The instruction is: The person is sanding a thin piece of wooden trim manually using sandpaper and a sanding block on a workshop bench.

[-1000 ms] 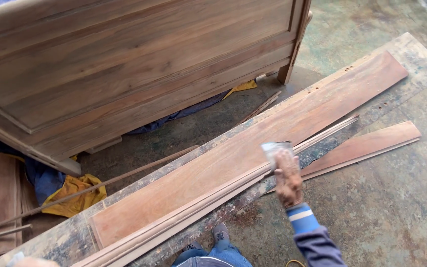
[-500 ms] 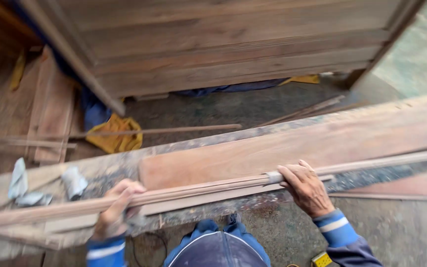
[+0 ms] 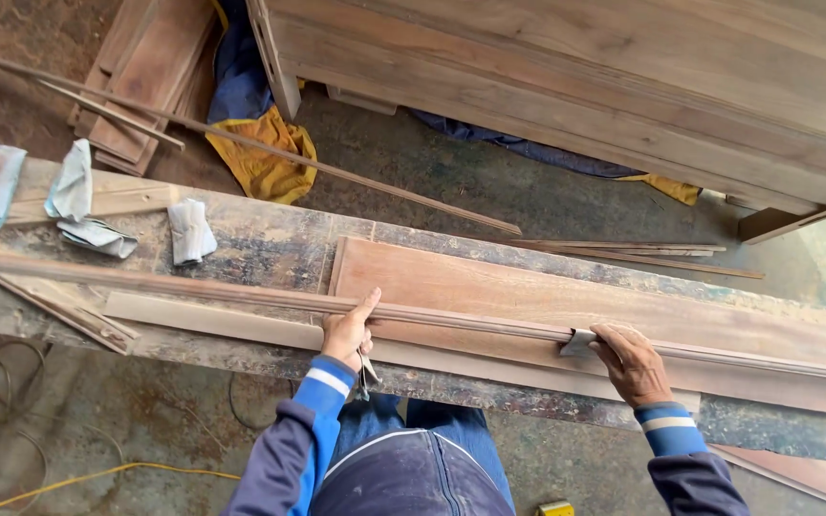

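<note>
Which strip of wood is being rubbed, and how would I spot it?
Find the long dusty workbench crossing the picture. On it lies a broad reddish board; along its near edge runs the thin moulded strip, pinned by the left hand and rubbed by the right hand. It alone is narrow and grooved.

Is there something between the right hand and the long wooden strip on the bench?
Yes. A small folded piece of sandpaper lies under the fingertips of the right hand, pressed on the long wooden strip. The left hand rests on the strip directly, with nothing between.
</note>
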